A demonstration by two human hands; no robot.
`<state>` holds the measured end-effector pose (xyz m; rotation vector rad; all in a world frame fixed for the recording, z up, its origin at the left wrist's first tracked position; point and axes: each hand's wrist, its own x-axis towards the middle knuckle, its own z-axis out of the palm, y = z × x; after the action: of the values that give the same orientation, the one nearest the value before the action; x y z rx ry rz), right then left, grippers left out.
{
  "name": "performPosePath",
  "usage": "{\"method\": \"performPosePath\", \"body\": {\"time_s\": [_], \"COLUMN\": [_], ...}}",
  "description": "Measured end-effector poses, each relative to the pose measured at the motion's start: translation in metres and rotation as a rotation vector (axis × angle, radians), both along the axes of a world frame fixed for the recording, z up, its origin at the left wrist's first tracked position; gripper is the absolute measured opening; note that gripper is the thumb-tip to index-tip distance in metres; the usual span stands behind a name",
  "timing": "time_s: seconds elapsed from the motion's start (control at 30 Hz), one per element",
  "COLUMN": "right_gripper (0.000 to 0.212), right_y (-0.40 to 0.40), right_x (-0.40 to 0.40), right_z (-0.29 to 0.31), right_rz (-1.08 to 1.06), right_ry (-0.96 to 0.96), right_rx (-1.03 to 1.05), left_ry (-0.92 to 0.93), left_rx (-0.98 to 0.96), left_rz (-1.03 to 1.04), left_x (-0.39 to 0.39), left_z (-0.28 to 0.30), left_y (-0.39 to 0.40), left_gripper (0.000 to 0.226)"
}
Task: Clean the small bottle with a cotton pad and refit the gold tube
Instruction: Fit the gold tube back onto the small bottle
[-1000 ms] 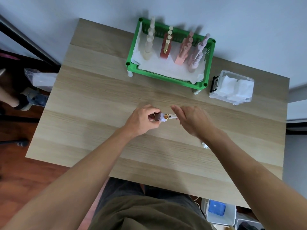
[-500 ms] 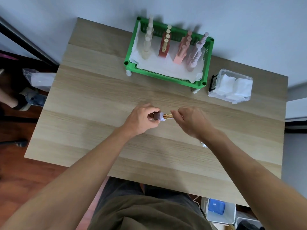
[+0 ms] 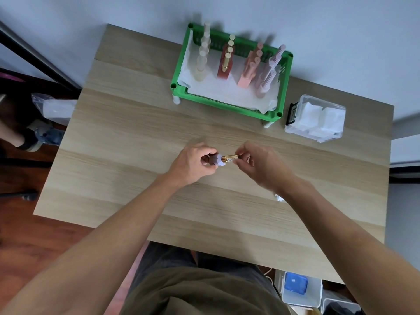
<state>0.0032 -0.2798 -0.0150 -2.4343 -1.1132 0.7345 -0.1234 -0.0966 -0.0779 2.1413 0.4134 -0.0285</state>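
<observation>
My left hand (image 3: pixel 193 163) grips a small dark bottle with a pale lilac end (image 3: pixel 215 159), held sideways above the middle of the wooden table (image 3: pixel 136 137). A gold tube (image 3: pixel 230 158) sticks out of the bottle's end to the right. My right hand (image 3: pixel 259 165) pinches the tube's far end between thumb and fingers. A crumpled white cotton pad (image 3: pixel 279 197) lies on the table, mostly hidden under my right forearm.
A green basket (image 3: pixel 227 103) lined with white paper stands at the back, holding several rows of cream, red, pink and lilac bottles. A clear plastic box of white cotton pads (image 3: pixel 316 118) sits at its right. Storage bins with a blue lid (image 3: pixel 295 284) stand below the table's near right edge.
My right hand's fingers have shifted along the gold tube, and more of the tube shows now than half a second ago. My left hand has kept its grip on the bottle.
</observation>
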Motion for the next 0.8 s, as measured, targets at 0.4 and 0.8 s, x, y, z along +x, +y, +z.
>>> {"method": "performPosePath", "body": {"time_s": [0.4, 0.8], "right_gripper": [0.020, 0.015], "right_y": [0.002, -0.003], "right_x": [-0.005, -0.014], "right_z": [-0.006, -0.024], "right_rz": [-0.036, -0.220], "right_ry": [-0.014, 0.224], "right_rx": [-0.005, 0.188], "left_ry": [0.000, 0.006], "left_rx": [0.014, -0.087], "left_rz": [-0.003, 0.023], "left_x": [-0.003, -0.005], "left_z": [-0.005, -0.012], "left_y": [0.003, 0.003], "left_gripper": [0.029, 0.035]}}
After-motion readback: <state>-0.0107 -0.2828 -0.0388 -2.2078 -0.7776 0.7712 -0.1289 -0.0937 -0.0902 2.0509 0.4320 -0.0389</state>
